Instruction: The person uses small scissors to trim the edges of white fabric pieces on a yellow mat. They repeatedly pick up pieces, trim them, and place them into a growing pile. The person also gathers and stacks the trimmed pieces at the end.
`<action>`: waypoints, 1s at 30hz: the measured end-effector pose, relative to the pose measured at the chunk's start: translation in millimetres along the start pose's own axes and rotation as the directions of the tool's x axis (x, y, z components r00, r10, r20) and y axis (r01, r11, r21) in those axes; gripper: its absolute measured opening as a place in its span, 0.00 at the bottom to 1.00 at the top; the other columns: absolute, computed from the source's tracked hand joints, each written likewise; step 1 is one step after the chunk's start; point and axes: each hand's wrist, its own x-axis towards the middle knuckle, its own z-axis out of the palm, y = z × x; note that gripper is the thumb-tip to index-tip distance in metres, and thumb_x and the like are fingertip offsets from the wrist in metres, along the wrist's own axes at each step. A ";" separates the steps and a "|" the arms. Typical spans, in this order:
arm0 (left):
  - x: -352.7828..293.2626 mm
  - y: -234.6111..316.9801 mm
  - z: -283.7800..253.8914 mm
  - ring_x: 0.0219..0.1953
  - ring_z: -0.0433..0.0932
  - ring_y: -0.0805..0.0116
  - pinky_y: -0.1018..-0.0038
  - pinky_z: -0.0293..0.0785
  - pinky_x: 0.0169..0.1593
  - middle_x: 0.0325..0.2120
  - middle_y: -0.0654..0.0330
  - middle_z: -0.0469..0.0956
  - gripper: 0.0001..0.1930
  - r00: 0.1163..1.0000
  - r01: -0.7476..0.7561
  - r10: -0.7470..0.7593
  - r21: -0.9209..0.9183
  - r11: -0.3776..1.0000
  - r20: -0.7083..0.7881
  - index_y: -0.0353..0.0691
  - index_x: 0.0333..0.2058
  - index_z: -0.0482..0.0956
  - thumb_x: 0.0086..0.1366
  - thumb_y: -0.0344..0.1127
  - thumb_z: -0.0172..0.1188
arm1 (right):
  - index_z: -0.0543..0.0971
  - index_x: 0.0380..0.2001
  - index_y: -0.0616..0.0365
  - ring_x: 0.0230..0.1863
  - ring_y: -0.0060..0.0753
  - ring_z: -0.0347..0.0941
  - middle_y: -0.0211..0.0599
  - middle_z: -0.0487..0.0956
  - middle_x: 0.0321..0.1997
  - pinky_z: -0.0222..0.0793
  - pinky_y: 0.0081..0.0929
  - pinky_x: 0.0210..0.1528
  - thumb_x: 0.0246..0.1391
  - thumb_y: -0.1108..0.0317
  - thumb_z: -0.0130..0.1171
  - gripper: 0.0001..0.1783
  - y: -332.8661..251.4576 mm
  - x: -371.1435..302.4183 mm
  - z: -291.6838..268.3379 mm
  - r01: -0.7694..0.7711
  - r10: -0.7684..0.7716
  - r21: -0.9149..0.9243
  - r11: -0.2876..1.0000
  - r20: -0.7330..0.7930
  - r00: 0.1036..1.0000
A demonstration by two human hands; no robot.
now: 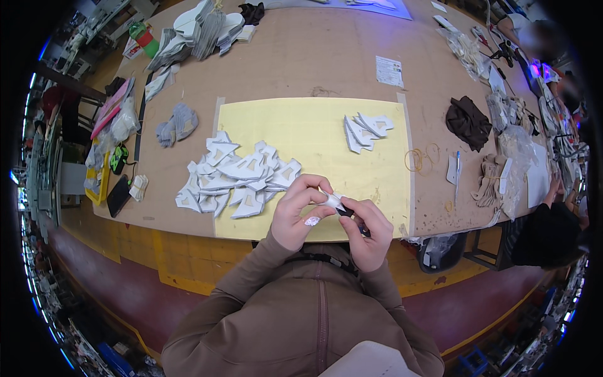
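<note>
Close together above the near edge of a yellow sheet (301, 132), my two hands meet at a small white piece (331, 201). My left hand (295, 217) pinches it between thumb and fingers; something whitish is wrapped on that thumb. In my right hand (372, 235) is a small black object (345, 211), its end against the white piece; its kind is mostly hidden by the fingers. A loose heap of white cut pieces with small cut-outs (242, 173) lies to the left. Farther right on the sheet lies a small fanned group of similar white pieces (365, 132).
Grey-blue cloth pieces (177, 124) lie left of the sheet. Rubber bands (414, 159), a pen (458, 168) and a crumpled dark cloth (468, 124) are at the right. Stacked grey pieces (204, 31) and a green bottle (144, 39) stand at the far left. Other people (553, 232) are at the right.
</note>
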 end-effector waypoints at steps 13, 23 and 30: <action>-2.2 -0.2 3.5 0.44 0.70 0.65 0.72 0.66 0.51 0.40 0.56 0.70 0.08 0.998 -0.040 0.039 -0.022 0.999 -0.054 0.33 0.30 0.73 0.57 0.25 0.64 | 0.79 0.45 0.64 0.22 0.21 0.61 0.34 0.72 0.27 0.57 0.19 0.24 0.48 0.81 0.63 0.18 3.0 -2.4 9.6 -0.039 0.046 0.105 0.994 -0.070 0.996; -1.1 -1.6 -3.4 0.45 0.69 0.64 0.70 0.64 0.52 0.41 0.54 0.70 0.09 0.999 -0.028 0.029 0.038 0.999 -0.028 0.32 0.28 0.71 0.55 0.25 0.64 | 0.80 0.44 0.64 0.23 0.22 0.64 0.36 0.74 0.28 0.59 0.19 0.24 0.46 0.81 0.64 0.18 -1.7 1.6 1.9 -0.018 0.018 0.034 0.999 0.006 1.000; 0.2 -0.4 -2.3 0.44 0.69 0.64 0.71 0.64 0.52 0.40 0.53 0.70 0.08 0.998 -0.040 0.044 0.069 0.997 -0.053 0.32 0.28 0.70 0.55 0.23 0.63 | 0.81 0.46 0.61 0.22 0.24 0.66 0.36 0.74 0.27 0.62 0.19 0.24 0.48 0.84 0.62 0.19 10.5 0.8 6.4 0.177 -0.177 -0.074 0.981 0.018 0.984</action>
